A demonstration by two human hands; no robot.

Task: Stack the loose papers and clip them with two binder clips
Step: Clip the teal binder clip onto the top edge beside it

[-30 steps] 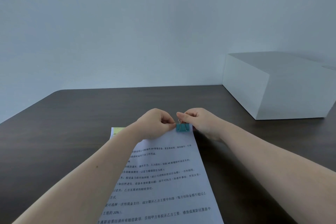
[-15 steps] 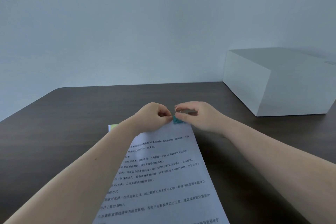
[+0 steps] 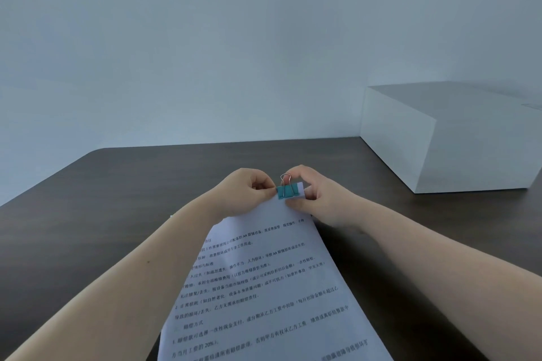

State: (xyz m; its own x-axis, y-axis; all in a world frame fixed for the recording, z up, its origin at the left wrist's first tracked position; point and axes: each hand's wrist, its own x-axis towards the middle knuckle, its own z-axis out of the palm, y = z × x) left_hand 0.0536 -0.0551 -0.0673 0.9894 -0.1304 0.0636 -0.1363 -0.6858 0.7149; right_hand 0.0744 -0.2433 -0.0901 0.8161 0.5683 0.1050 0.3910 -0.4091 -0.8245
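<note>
A stack of printed white papers point(image 3: 264, 287) lies on the dark table, its far edge lifted between my hands. A teal binder clip point(image 3: 286, 191) sits on that far edge near the right corner, its wire handle standing upright. My left hand point(image 3: 249, 192) pinches the paper edge just left of the clip. My right hand point(image 3: 315, 193) holds the paper corner and touches the clip's wire handle from behind. The left corner of the papers is hidden behind my left forearm.
A large white box point(image 3: 448, 138) stands at the back right of the dark wooden table point(image 3: 117, 199). The table's rounded far-left corner point(image 3: 96, 152) meets a plain pale wall.
The far edge of the papers has been raised. The teal clip's wire handle now stands upright above the edge, and the clip shows fully on the paper. A yellow-green patch at the left corner is now hidden.
</note>
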